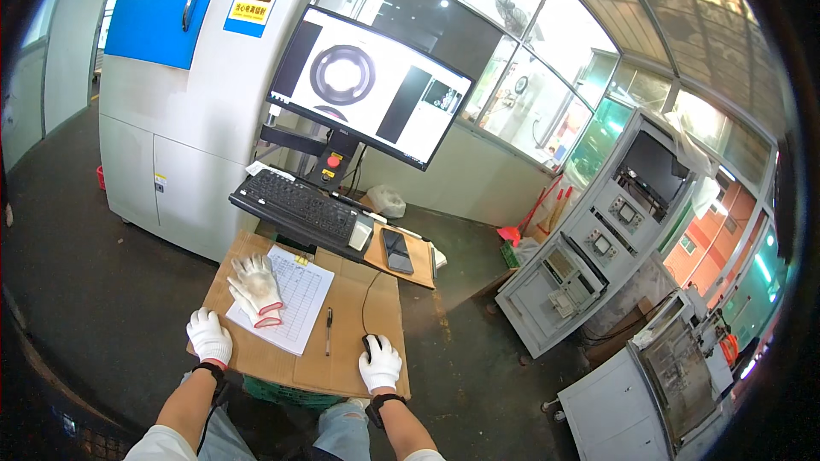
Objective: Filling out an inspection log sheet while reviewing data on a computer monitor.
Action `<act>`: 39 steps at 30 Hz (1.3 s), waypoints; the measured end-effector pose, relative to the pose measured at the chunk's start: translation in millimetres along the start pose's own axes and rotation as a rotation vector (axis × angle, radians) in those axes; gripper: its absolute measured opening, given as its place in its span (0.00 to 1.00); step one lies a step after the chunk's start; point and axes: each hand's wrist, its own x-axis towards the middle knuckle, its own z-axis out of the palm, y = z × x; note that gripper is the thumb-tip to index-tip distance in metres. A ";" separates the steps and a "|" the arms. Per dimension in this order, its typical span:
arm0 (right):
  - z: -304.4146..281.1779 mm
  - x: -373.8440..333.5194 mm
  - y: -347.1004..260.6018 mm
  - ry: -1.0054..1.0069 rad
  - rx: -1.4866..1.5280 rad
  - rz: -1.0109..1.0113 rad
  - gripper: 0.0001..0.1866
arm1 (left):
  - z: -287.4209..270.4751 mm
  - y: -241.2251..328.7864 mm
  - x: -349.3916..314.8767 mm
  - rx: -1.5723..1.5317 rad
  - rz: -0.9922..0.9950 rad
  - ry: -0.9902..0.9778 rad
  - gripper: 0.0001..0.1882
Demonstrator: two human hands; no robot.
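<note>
White knit gloves cover both my hands. My right hand is closed over a black computer mouse near the right edge of a cardboard sheet. On the sheet's left edge rests my left hand, its fingers lying on the cardboard and holding nothing. Between the hands are a pen and some printed table sheets under a clip. A pair of worn white gloves with red cuffs lies on the papers. Beyond them, a monitor displays a grey ring-shaped picture.
A keyboard sits on a tray below the monitor. To its right a phone lies on a brown board. A red button is under the screen. A large white cabinet stands left, a grey instrument rack right.
</note>
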 end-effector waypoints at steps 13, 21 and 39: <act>-4.3 0.6 -3.6 0.013 0.030 -0.002 0.24 | 3.0 -3.5 -1.4 -0.012 -0.033 -0.062 0.18; -0.1 -0.1 -0.4 0.034 0.022 -0.017 0.24 | 2.6 -2.4 -0.4 -0.013 -0.035 -0.075 0.19; 3.7 -2.1 2.4 0.039 0.006 -0.027 0.24 | 4.3 -2.8 -0.2 0.006 -0.034 -0.074 0.18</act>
